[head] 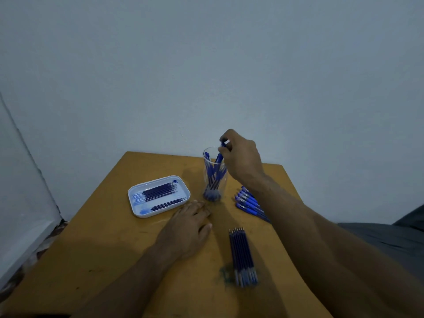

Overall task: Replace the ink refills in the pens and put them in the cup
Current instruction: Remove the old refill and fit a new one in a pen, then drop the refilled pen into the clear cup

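The right hand [241, 157] is up over the clear cup [214, 177], its grip narrow, fingers and thumb pinched on the top end of a blue pen [220, 154] whose lower part is already inside the rim, leaning to the left. Several more blue pens stand in that cup, tips down. The left hand [190, 223] lies flat on the yellow-brown surface [103, 249], fingers straight and relaxed, holding nothing, fingertips just short of the cup's base.

Left of the cup sits a white tray [137, 191] with dark refills [160, 191] laid in it in 2 groups, one above the other. To the right, partly under the right forearm, a row of blue pens [249, 201] lies side by side on the surface. Nearer the person, a bundle of refills [243, 255] lies with its tips pointing away, beside a dark ink smudge [226, 275]. A pale wall [206, 65] rises behind.
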Tool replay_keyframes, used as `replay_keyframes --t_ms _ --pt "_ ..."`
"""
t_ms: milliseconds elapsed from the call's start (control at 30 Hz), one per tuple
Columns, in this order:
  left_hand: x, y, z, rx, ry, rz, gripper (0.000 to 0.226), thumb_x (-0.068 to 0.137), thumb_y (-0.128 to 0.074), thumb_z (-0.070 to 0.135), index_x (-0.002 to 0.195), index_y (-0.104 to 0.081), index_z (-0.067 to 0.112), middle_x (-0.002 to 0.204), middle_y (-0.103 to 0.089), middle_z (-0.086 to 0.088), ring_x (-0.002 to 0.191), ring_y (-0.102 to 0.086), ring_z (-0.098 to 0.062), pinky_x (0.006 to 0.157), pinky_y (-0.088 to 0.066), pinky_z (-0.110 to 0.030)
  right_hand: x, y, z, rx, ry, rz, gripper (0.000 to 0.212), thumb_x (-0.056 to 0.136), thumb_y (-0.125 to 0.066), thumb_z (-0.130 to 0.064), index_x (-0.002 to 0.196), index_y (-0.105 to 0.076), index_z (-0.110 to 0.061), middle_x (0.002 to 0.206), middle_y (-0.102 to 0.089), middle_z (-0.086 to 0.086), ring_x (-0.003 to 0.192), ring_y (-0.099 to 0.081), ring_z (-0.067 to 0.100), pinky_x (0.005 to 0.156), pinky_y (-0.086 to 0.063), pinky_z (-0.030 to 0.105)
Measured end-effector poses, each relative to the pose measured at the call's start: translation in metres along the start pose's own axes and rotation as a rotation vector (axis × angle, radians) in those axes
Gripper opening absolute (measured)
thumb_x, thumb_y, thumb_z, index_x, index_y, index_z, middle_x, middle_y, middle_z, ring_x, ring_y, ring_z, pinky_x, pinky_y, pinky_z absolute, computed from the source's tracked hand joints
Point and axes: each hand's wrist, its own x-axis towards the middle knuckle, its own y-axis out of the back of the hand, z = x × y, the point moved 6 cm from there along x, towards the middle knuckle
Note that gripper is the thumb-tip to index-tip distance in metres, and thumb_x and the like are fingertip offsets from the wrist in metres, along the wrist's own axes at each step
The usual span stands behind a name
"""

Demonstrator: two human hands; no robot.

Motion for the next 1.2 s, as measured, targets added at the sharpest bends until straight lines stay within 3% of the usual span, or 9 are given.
replay_keyframes --t_ms 133,233,367,467,600,733,933,1200 --pt "-0.001 0.002 0.001 0.001 0.003 0.016 0.056 0.099 -0.032 0.057 0.149 -0.041 0.033 0.162 -0.030 0.008 0.150 -0.020 -0.012 0.123 -0.022 -0.036 -0.001 -0.017 0.008 -0.131 -0.025 -0.104 0.014 0.099 -0.061 -0.025 0.102 -0.073 -0.019 0.094 -0.074 0.006 0.093 -0.065 0.024 0.073 -0.059 0.042" --pt "-0.001 0.003 0.002 0.001 0.004 0.014 0.056 0.100 -0.033 0.056 0.150 -0.040 0.033 0.162 -0.030 0.009 0.150 -0.020 -0.011 0.123 -0.021 -0.035 -0.001 -0.021 0.011 -0.130 -0.043 -0.132 0.022 0.100 -0.059 -0.021 0.099 -0.079 -0.012 0.096 -0.077 0.005 0.085 -0.068 0.019 0.069 -0.058 0.035" --pt "-0.001 0.005 0.002 -0.003 0.009 0.003 0.055 0.101 -0.035 0.055 0.152 -0.038 0.033 0.163 -0.026 0.010 0.151 -0.018 -0.010 0.122 -0.016 -0.033 -0.002 -0.005 0.016 -0.058 -0.037 -0.002 0.025 0.102 -0.057 -0.024 0.111 -0.077 -0.011 0.112 -0.070 0.002 0.091 -0.061 0.012 0.072 -0.041 0.019" --pt "-0.002 0.006 0.003 -0.004 0.007 0.004 0.054 0.101 -0.035 0.055 0.151 -0.038 0.033 0.163 -0.026 0.010 0.151 -0.017 -0.010 0.122 -0.013 -0.032 -0.014 0.007 0.042 -0.059 -0.139 0.112 0.019 0.099 -0.059 -0.024 0.107 -0.074 -0.015 0.105 -0.066 0.004 0.082 -0.055 0.008 0.063 -0.033 0.009" --pt "-0.001 0.005 0.003 -0.012 0.012 0.001 0.054 0.101 -0.035 0.056 0.150 -0.039 0.033 0.163 -0.026 0.010 0.151 -0.017 -0.010 0.123 -0.015 -0.033 -0.046 -0.008 0.081 -0.191 -0.242 -0.104 0.013 0.094 -0.060 -0.013 0.095 -0.073 -0.013 0.090 -0.072 0.004 0.073 -0.062 0.011 0.058 -0.046 0.021" --pt "-0.001 0.005 0.002 -0.011 0.013 0.000 0.054 0.101 -0.035 0.056 0.150 -0.039 0.034 0.162 -0.027 0.010 0.151 -0.017 -0.010 0.123 -0.018 -0.035 -0.084 -0.027 0.113 -0.410 -0.322 -0.344 0.011 0.095 -0.062 -0.019 0.104 -0.067 -0.016 0.104 -0.061 0.003 0.084 -0.057 0.015 0.071 -0.053 0.031" --pt "-0.001 0.005 0.002 -0.033 0.025 -0.003 0.056 0.099 -0.034 0.059 0.149 -0.040 0.035 0.162 -0.027 0.011 0.151 -0.017 -0.009 0.123 -0.022 -0.038 -0.098 -0.030 0.119 -0.426 -0.276 -0.353 0.019 0.098 -0.061 -0.025 0.116 -0.064 -0.019 0.112 -0.055 0.002 0.092 -0.054 0.014 0.083 -0.051 0.030" --pt "-0.002 0.007 0.004 -0.019 0.031 -0.017 0.055 0.100 -0.034 0.059 0.149 -0.040 0.036 0.162 -0.027 0.012 0.150 -0.017 -0.009 0.123 -0.023 -0.037 -0.098 -0.030 0.119 -0.372 -0.322 -0.354 0.019 0.097 -0.061 -0.023 0.115 -0.066 -0.017 0.111 -0.055 0.002 0.090 -0.054 0.013 0.083 -0.052 0.031"
